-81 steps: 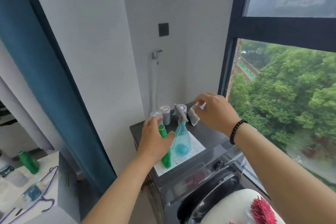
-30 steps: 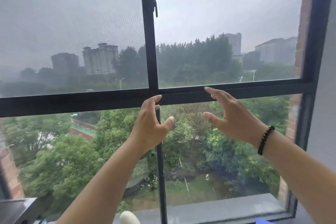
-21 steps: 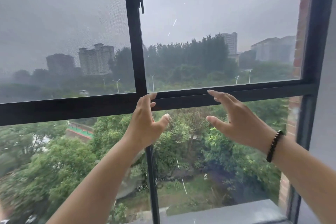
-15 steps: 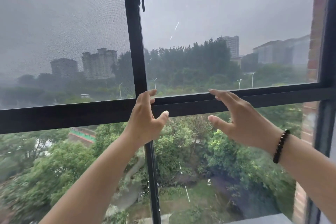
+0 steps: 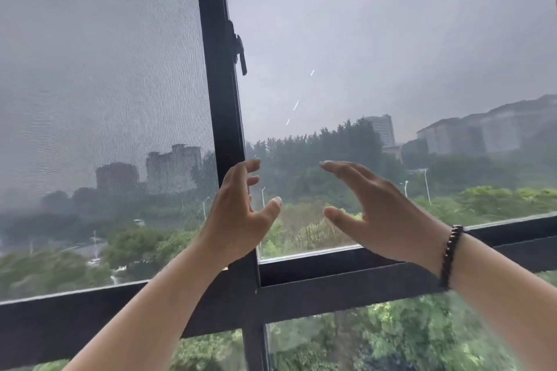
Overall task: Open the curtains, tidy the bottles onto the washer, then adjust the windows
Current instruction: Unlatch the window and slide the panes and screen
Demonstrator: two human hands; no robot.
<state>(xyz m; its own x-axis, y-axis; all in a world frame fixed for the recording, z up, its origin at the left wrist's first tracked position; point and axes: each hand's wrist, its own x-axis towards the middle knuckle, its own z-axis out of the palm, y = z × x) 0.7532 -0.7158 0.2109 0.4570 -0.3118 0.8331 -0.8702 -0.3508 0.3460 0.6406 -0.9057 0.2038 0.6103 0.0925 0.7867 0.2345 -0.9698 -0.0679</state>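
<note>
Window frame (image 5: 224, 117) partly hidden behind left hand (image 5: 238, 217), contact unclear.

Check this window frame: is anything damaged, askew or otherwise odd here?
Nothing stands out. The black metal window frame looks straight and intact, its black latch handle hangs down, and the grey mesh insect screen shows no tears. Left hand and right hand are raised open, holding nothing.

Left grip (image 5: 241, 214), right grip (image 5: 373, 211) raised, unclenched
</note>
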